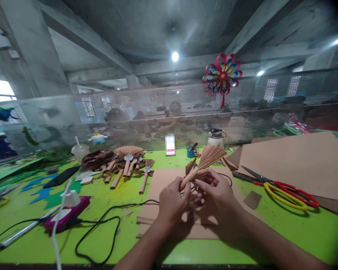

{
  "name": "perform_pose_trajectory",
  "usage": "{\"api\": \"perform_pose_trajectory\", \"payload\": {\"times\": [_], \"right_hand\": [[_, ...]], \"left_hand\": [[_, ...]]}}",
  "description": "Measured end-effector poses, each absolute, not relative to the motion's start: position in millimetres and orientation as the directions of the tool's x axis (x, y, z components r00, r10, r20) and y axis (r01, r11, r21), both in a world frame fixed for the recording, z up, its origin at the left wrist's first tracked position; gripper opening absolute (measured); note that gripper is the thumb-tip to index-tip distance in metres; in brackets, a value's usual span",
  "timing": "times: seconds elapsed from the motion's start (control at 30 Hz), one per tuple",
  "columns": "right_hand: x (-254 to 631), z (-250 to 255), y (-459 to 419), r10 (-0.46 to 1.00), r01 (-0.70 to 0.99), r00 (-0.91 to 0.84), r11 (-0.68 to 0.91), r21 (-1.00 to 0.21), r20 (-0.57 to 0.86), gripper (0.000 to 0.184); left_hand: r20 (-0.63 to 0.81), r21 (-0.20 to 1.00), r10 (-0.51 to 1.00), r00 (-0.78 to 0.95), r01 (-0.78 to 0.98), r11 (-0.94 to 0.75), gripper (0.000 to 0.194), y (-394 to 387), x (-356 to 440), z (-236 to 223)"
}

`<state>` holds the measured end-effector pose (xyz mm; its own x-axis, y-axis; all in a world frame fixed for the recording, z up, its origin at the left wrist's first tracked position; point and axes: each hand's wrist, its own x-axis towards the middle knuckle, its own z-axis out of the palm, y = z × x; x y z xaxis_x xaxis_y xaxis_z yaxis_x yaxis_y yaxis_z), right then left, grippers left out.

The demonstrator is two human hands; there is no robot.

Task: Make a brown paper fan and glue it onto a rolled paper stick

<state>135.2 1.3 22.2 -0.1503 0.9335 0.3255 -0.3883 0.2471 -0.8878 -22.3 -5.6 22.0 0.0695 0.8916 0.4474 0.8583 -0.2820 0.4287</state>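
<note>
A brown pleated paper fan [212, 156] with a rolled paper handle is held above the sheets, tilted up to the right. My left hand [173, 198] is closed around the handle's lower part. My right hand [215, 187] has its fingers bent in at the neck of the fan, thumb against the handle; its fingertips are partly hidden. Behind the handle a darker pleated piece [189, 168] shows in part. Under both hands lie flat brown paper sheets [160, 183].
Several finished small fans [129, 159] lie at the left. Red and yellow scissors [287, 193] rest at the right by large brown sheets [295, 161]. A purple power strip [67, 213], black cable [101, 221], phone [170, 145] and flask [215, 138] stand or lie around the green table [135, 247].
</note>
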Motion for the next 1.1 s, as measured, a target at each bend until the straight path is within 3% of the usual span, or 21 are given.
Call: {"api": "perform_pose_trajectory", "payload": {"times": [0.23, 0.4, 0.53, 0.77, 0.97, 1.1], "right_hand": [[134, 18, 0, 0.914, -0.337, -0.143, 0.315, -0.887, 0.379, 0.031], [134, 12, -3, 0.864, -0.135, -0.133, 0.470, -0.872, 0.486, 0.022], [137, 7, -3, 0.794, 0.042, -0.145, 0.601, -0.798, 0.590, 0.016], [139, 6, -1, 0.809, 0.046, -0.144, 0.581, -0.812, 0.570, 0.016], [140, 7, -4, 0.730, 0.169, -0.142, 0.683, -0.710, 0.669, 0.011], [141, 10, -9, 0.618, 0.267, -0.193, 0.781, -0.565, 0.762, 0.013]], "left_hand": [[0.431, 0.442, 0.902, 0.037, 0.862, -0.247, 0.024, -3, -24, 22], [0.380, 0.475, 0.925, 0.023, 0.853, -0.216, 0.026, 0, -26, 21], [0.316, 0.547, 0.947, 0.064, 0.803, -0.236, 0.026, -1, -26, 24], [0.347, 0.722, 0.918, 0.191, 0.571, -0.391, 0.023, -2, -27, 22], [0.410, 0.802, 0.876, 0.253, 0.358, -0.479, 0.036, 2, -25, 16], [0.430, 0.799, 0.865, 0.260, 0.336, -0.499, 0.036, 1, -24, 18]]}}
